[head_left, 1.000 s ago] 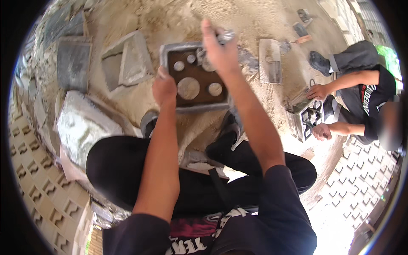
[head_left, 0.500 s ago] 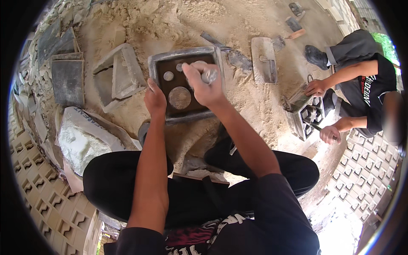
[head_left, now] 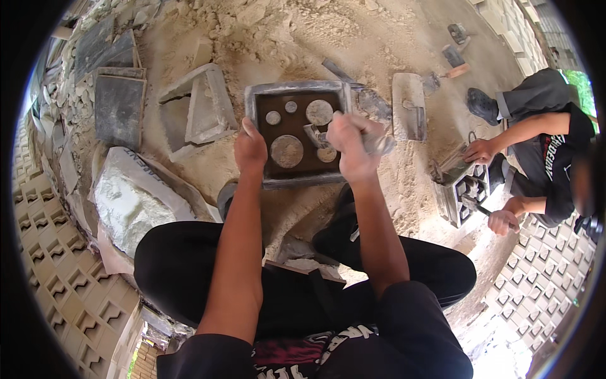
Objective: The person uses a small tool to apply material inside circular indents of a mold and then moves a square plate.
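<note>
A square, grey-rimmed mould lies on the sandy ground before me, dark inside with several round pale discs of different sizes. My left hand is closed on its left rim, thumb up; the other fingers are partly hidden. Over the right side of the mould, my right hand is closed round the handle of a small hammer-like tool. Its head hangs beside the lower right disc, and hand and handle are blurred by motion. A larger disc sits at lower left.
To the left are an opened sack of white powder, a broken pale frame and dark slabs. A float and a trowel lie right of the mould. A co-worker taps a patterned block mould at far right.
My right hand has moved right across the mould, and the tool's head now shows beside the lower right disc. My left hand stays on the rim. The whole view has shifted slightly.
</note>
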